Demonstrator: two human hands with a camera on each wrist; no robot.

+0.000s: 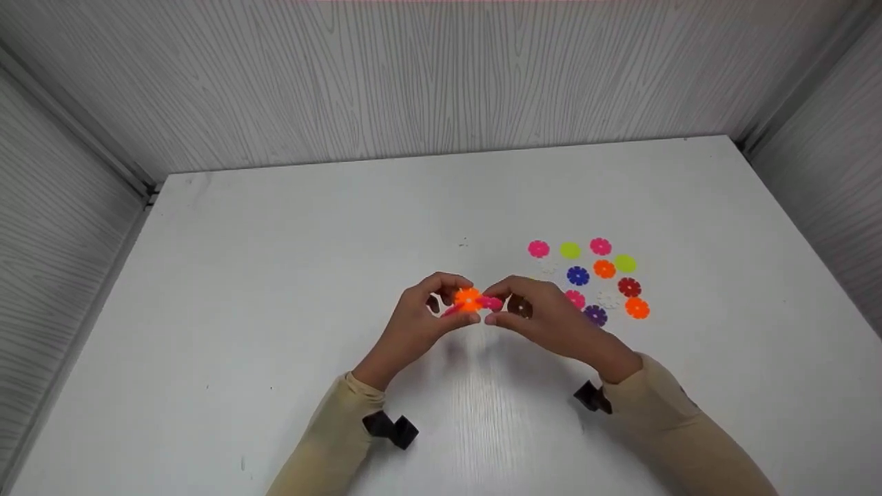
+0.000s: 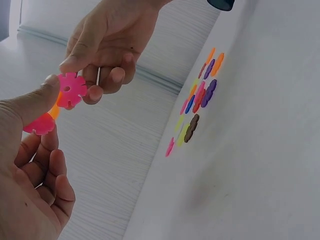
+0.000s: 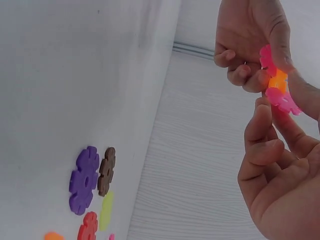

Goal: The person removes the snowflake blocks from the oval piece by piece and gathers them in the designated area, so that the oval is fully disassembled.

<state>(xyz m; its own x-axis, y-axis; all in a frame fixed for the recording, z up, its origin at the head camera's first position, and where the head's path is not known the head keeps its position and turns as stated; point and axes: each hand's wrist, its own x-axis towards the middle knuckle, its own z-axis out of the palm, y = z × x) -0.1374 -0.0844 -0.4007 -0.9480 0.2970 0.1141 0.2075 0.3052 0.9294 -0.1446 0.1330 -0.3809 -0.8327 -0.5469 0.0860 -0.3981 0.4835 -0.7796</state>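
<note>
Three notched, flower-shaped plastic discs are joined together above the table: an orange disc (image 1: pixel 468 299) in the middle, with one pink disc (image 2: pixel 40 124) on the left and another pink disc (image 3: pixel 282 101) on the right. The left hand (image 1: pixel 422 313) pinches the joined piece from the left between thumb and fingers. From the other side the right hand (image 1: pixel 548 315) pinches the right pink disc by its edge. The pink discs stand at an angle to the orange one. In the head view, fingers partly cover the left pink disc.
Several loose discs lie flat on the white table (image 1: pixel 310 241), to the right of the hands. Among them are a blue disc (image 1: pixel 578 275), a purple disc (image 3: pixel 84 181), a brown disc (image 3: pixel 106 171) and a dark red disc (image 1: pixel 629 287). Wood-patterned panels (image 1: pixel 413 76) enclose the table.
</note>
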